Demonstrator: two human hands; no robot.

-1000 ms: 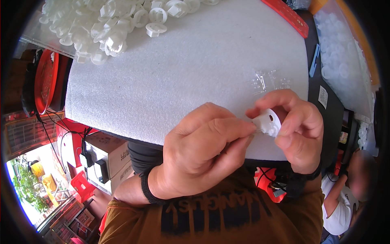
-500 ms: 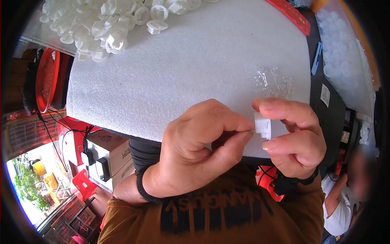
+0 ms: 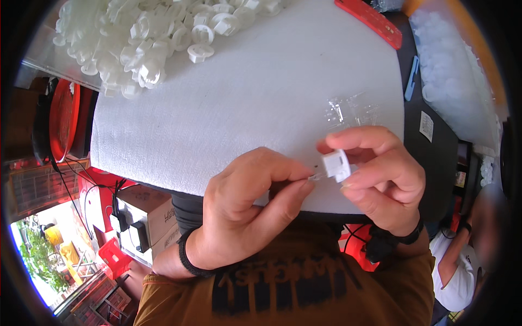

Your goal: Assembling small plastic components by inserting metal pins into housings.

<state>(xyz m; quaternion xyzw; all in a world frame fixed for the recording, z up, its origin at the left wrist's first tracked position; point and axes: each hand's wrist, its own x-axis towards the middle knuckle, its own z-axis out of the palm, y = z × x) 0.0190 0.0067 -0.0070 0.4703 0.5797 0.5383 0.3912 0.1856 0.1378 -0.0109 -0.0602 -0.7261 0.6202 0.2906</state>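
My right hand grips a white plastic piece, a square block on a round flange, between thumb and fingers. The block's side is turned toward my left hand. There, thumb and forefinger pinch a small clear part with thin legs, which looks like an LED. A narrow gap lies between that part and the white piece. Just beyond my right hand, several similar thin clear parts lie loose on the white foam sheet.
A large heap of white plastic pieces fills the far left. At the far right are a red flat object, a blue clip-like strip and a clear bag of white pieces. Another person's arm shows at the right.
My hands have come apart, leaving a gap between the left fingertips and the white piece. The white piece has tilted in my right hand. The whole view has shifted slightly.
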